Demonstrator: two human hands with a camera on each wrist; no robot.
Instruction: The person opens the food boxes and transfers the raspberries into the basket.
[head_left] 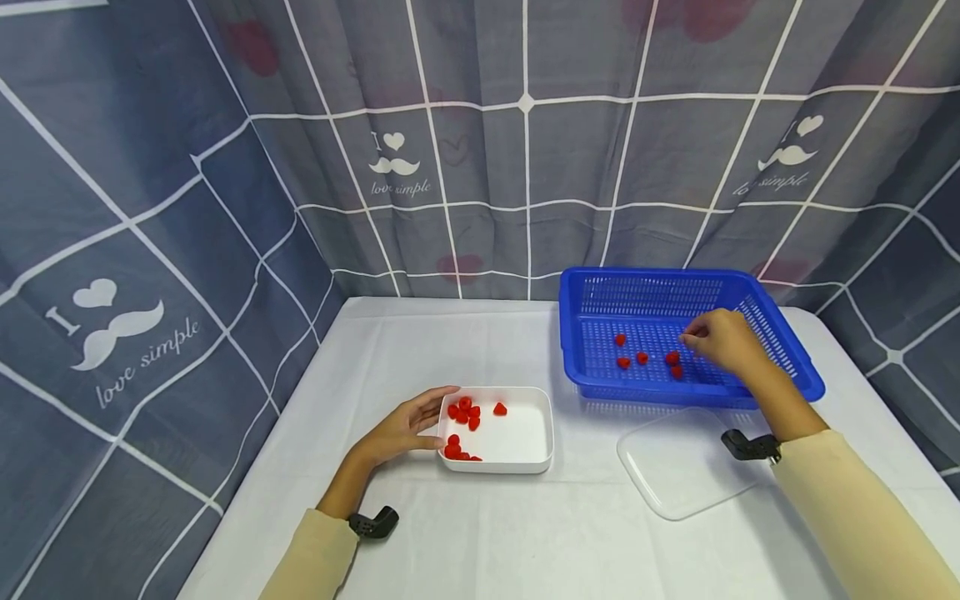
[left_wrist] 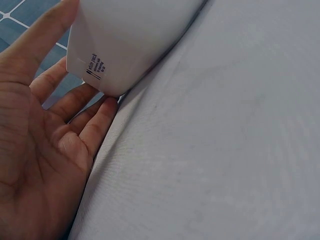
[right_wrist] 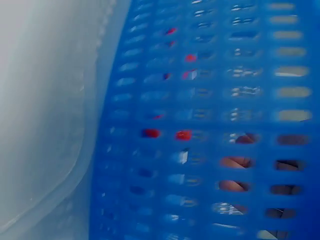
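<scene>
My left hand (head_left: 408,429) holds the left end of a white plastic box (head_left: 517,437), its thumb near the front corner and its fingers around the back one. In the left wrist view those fingers (left_wrist: 97,127) touch the box's printed wall. Several small red raspberry-like berries (head_left: 463,412) lie inside, mostly along the left. My right hand (head_left: 723,340) is over the blue plastic basket (head_left: 567,333), fingers bent and fingertips close together. Just below them lie red berries (head_left: 672,358). Whether a berry is between the fingertips is hidden. Through the basket's slots the right wrist view shows parts of that hand.
A translucent lid (head_left: 675,467) lies on the white-covered table (head_left: 420,342), in front of the basket and under the right forearm. More red berries (head_left: 623,362) are spread in the basket's left half. Grey checked curtains (head_left: 487,167) enclose the table's back and sides.
</scene>
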